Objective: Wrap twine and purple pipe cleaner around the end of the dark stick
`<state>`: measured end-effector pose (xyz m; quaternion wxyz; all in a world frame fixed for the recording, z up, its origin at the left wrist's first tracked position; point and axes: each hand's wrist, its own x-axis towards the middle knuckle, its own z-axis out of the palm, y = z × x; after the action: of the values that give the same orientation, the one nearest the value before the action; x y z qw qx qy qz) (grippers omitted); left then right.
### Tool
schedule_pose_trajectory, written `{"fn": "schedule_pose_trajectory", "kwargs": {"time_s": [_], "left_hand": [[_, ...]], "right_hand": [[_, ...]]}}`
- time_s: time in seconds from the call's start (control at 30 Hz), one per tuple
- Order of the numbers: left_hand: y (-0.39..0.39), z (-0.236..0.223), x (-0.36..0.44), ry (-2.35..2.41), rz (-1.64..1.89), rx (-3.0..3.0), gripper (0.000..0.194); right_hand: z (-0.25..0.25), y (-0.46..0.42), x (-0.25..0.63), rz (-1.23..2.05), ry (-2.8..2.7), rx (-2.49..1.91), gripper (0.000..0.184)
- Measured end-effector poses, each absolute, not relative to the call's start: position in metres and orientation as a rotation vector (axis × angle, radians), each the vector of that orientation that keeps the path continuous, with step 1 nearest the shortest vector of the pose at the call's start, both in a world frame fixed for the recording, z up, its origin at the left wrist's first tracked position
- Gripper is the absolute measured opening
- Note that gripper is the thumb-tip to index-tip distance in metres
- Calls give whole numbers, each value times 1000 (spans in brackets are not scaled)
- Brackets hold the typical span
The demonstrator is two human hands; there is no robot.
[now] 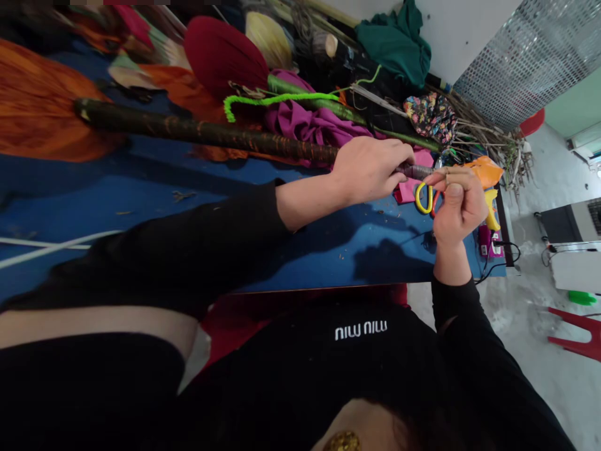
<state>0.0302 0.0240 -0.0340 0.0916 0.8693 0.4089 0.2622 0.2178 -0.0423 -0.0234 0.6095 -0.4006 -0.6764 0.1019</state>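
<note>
A long dark brown stick (216,134) lies slantwise over the blue table, with a bundle of orange cloth (42,103) at its left end. My left hand (369,169) is closed round the stick near its thinner right end, which looks wrapped in greyish strands. Just past that end, my right hand (460,203) is closed in a pinch. What its fingertips hold is too small to make out. Beneath and between the hands lie scissors (424,199) with yellow and red handles and a piece of pink material (407,190).
Behind the stick are a bright green fuzzy stem (286,98), purple cloth (310,125), a dark red bundle (225,56) and a floral bundle (429,116). Dry twigs (498,141) stick out past the table's right edge. A purple power strip (491,241) with cables sits near the corner.
</note>
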Motion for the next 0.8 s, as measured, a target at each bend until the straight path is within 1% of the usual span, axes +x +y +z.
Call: {"fn": "schedule_pose_trajectory", "kwargs": {"time_s": [0.07, 0.17, 0.27, 0.47, 0.6, 0.73, 0.8], "left_hand": [[23, -33, 30, 1208, 747, 2576, 38], [21, -31, 29, 1205, 713, 2569, 38], [19, -31, 30, 1213, 687, 2561, 40], [18, -36, 32, 1200, 737, 2586, 40], [16, -40, 33, 1192, 724, 2652, 42], [15, -45, 35, 1175, 710, 2746, 45], [16, -47, 35, 1144, 700, 2784, 44]], "right_hand": [[-22, -39, 219, 279, -1527, -920, 34], [-25, -32, 222, 348, -1519, -958, 38], [-29, -23, 227, 400, -1568, -941, 36], [-32, -17, 233, 493, -1579, -1071, 41], [-30, -16, 236, 604, -1550, -1190, 31], [-31, -14, 237, 634, -1560, -1240, 20], [-33, -13, 235, 615, -1610, -1222, 20]]}}
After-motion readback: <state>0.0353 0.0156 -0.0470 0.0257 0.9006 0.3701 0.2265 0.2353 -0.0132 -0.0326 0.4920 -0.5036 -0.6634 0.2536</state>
